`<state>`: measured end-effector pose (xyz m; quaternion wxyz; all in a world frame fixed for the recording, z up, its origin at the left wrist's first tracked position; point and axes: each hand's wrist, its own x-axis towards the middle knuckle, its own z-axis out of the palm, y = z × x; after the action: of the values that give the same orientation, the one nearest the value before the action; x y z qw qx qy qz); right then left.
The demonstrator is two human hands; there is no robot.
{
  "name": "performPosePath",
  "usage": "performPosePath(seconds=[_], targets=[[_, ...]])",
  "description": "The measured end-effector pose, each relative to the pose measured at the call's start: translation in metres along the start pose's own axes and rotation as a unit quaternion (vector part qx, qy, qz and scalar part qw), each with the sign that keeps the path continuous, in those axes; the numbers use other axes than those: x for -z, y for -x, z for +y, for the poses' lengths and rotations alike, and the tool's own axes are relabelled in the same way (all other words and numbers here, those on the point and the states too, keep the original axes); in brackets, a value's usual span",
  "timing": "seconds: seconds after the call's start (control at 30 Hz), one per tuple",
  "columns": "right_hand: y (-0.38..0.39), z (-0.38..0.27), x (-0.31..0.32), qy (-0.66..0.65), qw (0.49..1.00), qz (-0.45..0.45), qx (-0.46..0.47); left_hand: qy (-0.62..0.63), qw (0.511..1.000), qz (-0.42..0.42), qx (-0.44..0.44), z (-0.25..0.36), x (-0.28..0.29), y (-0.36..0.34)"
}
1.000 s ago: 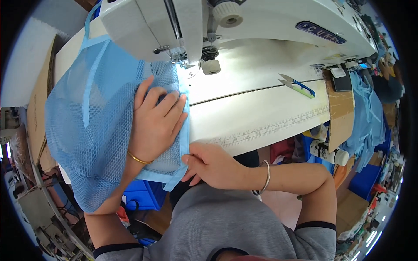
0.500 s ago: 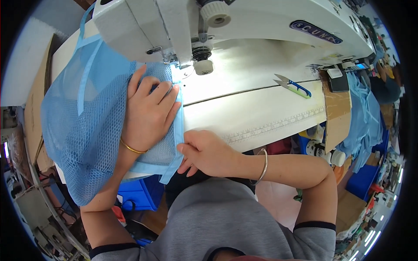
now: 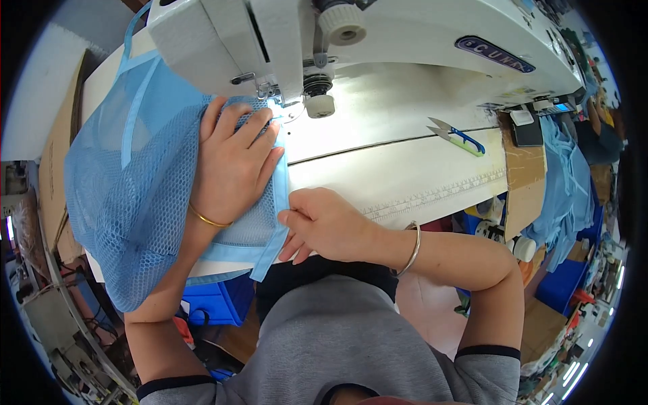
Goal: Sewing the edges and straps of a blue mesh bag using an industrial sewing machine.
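Observation:
Light blue mesh fabric [image 3: 142, 196] lies bunched on the left of the sewing table, with a flat blue binding strip [image 3: 279, 196] along its right edge. Pressed on the mesh, fingers spread, is my left hand [image 3: 233, 155], just in front of the presser foot. My right hand [image 3: 320, 223] pinches the binding strip between thumb and fingers nearer my body. The strip's loose end hangs past it at the table's front edge. Above the far end of the strip stands the white sewing machine [image 3: 223, 47], its needle area lit.
Thread snips [image 3: 459, 137] with blue and green handles lie on the table [image 3: 378, 175] to the right. A printed ruler strip [image 3: 439, 192] runs near the front edge. Further right are a cardboard piece [image 3: 525, 182] and hanging blue fabric pieces [image 3: 563, 196]. A blue bin [image 3: 217, 299] sits below.
Both hands have moved slightly forward toward the needle, and the mesh and binding strip have gone along with them. My right hand keeps its pinch on the strip.

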<state>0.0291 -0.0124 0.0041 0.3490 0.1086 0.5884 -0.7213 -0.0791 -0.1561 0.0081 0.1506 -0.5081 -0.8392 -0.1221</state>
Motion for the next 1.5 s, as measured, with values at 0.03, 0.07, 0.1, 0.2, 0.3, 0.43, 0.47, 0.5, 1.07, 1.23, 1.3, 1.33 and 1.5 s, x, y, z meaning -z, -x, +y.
performPosePath(seconds=[0.03,0.07,0.1,0.2,0.3,0.43,0.47,0.5,1.07,1.23,1.3,1.33,1.5], targets=[[0.000,-0.001,0.000,-0.006,1.000,-0.001,-0.006,-0.001,1.000,0.012,0.003,0.000,-0.001,0.000],[-0.001,-0.001,0.001,-0.006,1.000,-0.002,-0.006,-0.002,1.000,0.012,0.003,0.000,-0.002,-0.001],[-0.001,0.000,0.002,-0.002,1.000,0.007,0.007,-0.003,1.000,0.008,0.003,0.000,-0.002,-0.002],[-0.004,0.001,0.005,-0.004,1.000,0.013,0.018,-0.011,1.000,0.003,-0.001,-0.002,-0.003,-0.003],[-0.004,-0.003,0.007,-0.004,1.000,0.007,0.014,-0.011,1.000,0.003,-0.004,-0.002,-0.003,-0.005],[-0.005,-0.007,0.010,0.000,1.000,-0.001,0.008,-0.009,1.000,0.005,0.003,-0.003,-0.004,-0.007],[-0.004,-0.009,0.011,0.000,1.000,-0.001,0.009,-0.009,1.000,0.005,0.003,-0.003,-0.004,-0.008],[-0.003,-0.011,0.013,0.015,1.000,-0.003,0.001,-0.004,1.000,0.008,0.004,-0.003,-0.004,-0.008],[-0.006,-0.015,0.015,0.014,0.999,0.028,0.009,-0.014,0.999,0.036,0.028,-0.009,-0.008,-0.015],[0.025,0.017,0.017,0.101,0.979,0.121,0.130,-0.053,0.997,-0.054,0.035,0.027,0.002,-0.005],[0.029,0.028,0.020,0.085,0.981,0.110,0.139,-0.034,0.995,-0.075,0.049,0.033,-0.001,0.004],[0.034,0.027,0.017,0.089,0.984,0.101,0.120,-0.025,0.995,-0.080,0.060,0.032,0.000,0.014],[0.041,0.052,0.014,0.129,0.947,0.145,0.255,0.003,0.994,-0.107,0.008,0.018,-0.007,0.019]])
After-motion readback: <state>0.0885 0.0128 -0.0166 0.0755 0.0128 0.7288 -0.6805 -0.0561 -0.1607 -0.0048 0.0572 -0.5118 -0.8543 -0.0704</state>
